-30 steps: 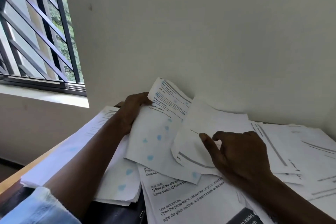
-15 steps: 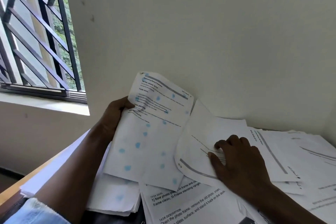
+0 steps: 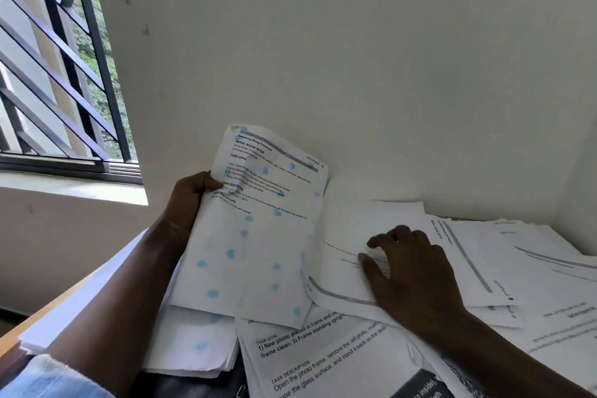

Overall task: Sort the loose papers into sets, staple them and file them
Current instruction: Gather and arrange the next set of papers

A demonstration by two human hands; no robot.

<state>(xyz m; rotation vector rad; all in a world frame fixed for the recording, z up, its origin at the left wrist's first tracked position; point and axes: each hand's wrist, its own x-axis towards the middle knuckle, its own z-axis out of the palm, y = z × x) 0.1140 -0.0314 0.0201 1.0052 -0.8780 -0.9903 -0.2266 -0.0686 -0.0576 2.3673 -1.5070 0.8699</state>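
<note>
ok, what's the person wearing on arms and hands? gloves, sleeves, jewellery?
No gloves, rings or watch on the left hand or right hand. A light blue, fuzzy-edged sleeve sits high on the left arm, near the elbow. The right forearm shows no sleeve up to the frame edge.

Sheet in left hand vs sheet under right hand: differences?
The spotted sheet is held up, tilted, gripped at its edge by the left hand; the plain sheet lies on the pile under the right hand. The spotted sheet carries blue blotches; the plain sheet shows none. Both are white printed pages with a grey bar.
</note>
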